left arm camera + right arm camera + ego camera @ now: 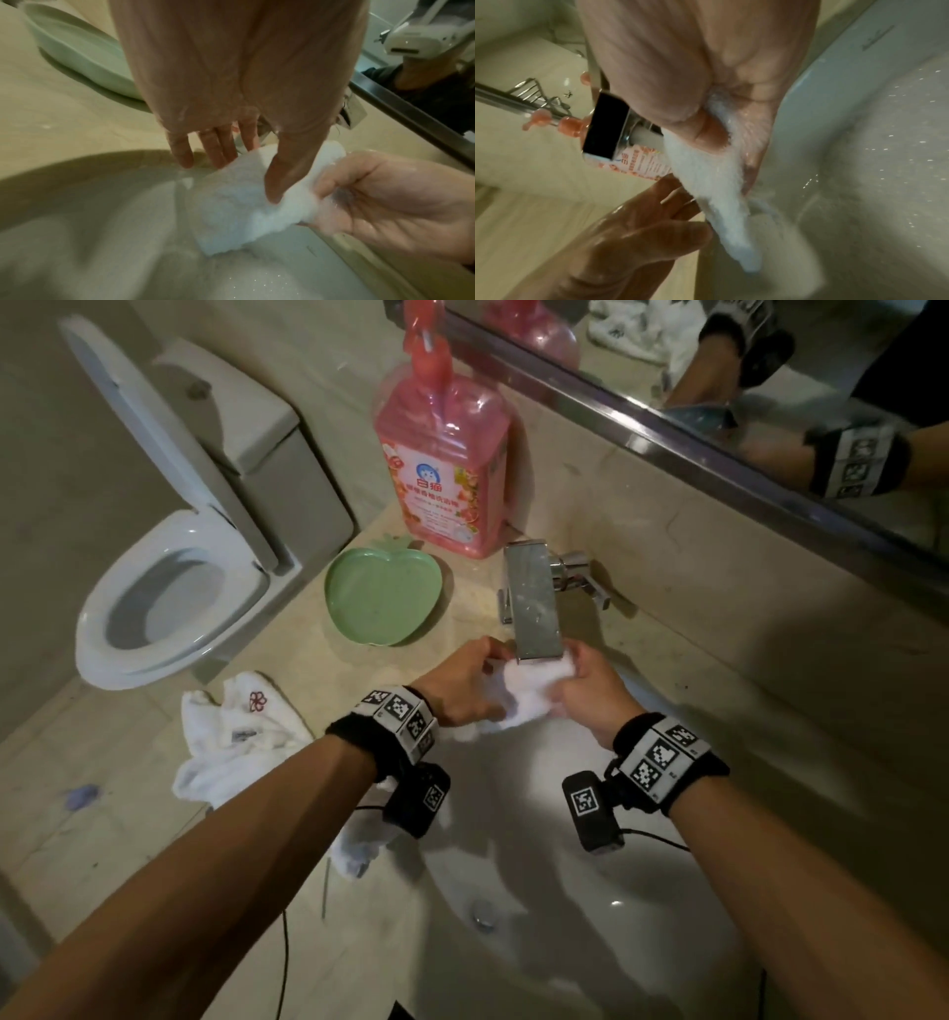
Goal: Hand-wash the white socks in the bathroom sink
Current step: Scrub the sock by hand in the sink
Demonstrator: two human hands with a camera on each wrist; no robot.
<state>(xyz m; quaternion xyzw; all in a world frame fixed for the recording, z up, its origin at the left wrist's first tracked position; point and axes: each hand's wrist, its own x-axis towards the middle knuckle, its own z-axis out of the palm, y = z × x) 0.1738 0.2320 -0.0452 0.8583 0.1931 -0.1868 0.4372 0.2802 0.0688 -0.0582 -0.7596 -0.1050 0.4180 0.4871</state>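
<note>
White and wet, the sock (pixel 529 693) is stretched between both hands directly under the faucet (pixel 534 603), above the far edge of the sink (pixel 590 906). In the head view the left hand (pixel 464 683) grips its left end and the right hand (pixel 590 685) grips its right end, fingers curled round the cloth. More socks (pixel 231 747) lie in a heap on the counter (pixel 287 660) left of the basin, and another white piece (pixel 359 845) hangs over the basin's near-left rim beneath the left wrist. A green dish (pixel 382 593) sits on the counter near the faucet, with a pink bottle (pixel 447 454) upright behind it. A toilet (pixel 174 588) stands further left with its lid raised, and a mirror (pixel 719 367) runs along the wall.

From the left wrist, the left hand (pixel 239 81) pins the sock (pixel 244 203) with its thumb on top and fingers behind; the other fingers are spread and fairly straight. The right hand (pixel 385 199) pinches the sock's opposite end. The cloth hangs over the wet sink (pixel 102 223), with the dish (pixel 77 54) just behind.

From the right wrist, the right hand (pixel 693 71) clamps the sock (pixel 713 182) between thumb and fingers, and the cloth trails down to a dripping point over the sink (pixel 872 162). The left hand (pixel 634 233) holds it from below. The faucet (pixel 608 132) and bottle (pixel 641 162) show behind.
</note>
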